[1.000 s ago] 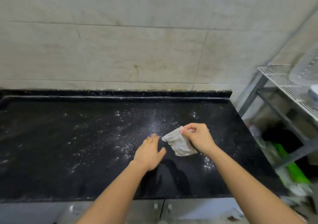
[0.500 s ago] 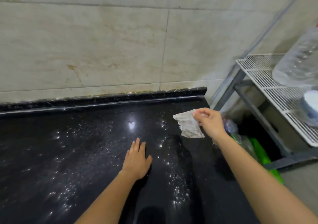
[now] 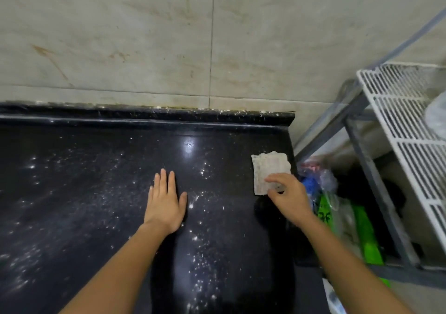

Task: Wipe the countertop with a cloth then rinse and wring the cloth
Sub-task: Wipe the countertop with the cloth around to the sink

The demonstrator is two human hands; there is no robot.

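Lowered since a moment ago, the cloth (image 3: 269, 166) is lying flat on the countertop (image 3: 96, 181), right of frame centre; my right hand (image 3: 288, 194) is pinching its lower edge, left hand (image 3: 165, 202) resting flat, fingers straight.

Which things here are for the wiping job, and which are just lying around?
For the job: cloth, black countertop, right hand holding the cloth, left hand flat on the countertop.
Just lying about: white wire rack, green bags beside the countertop.
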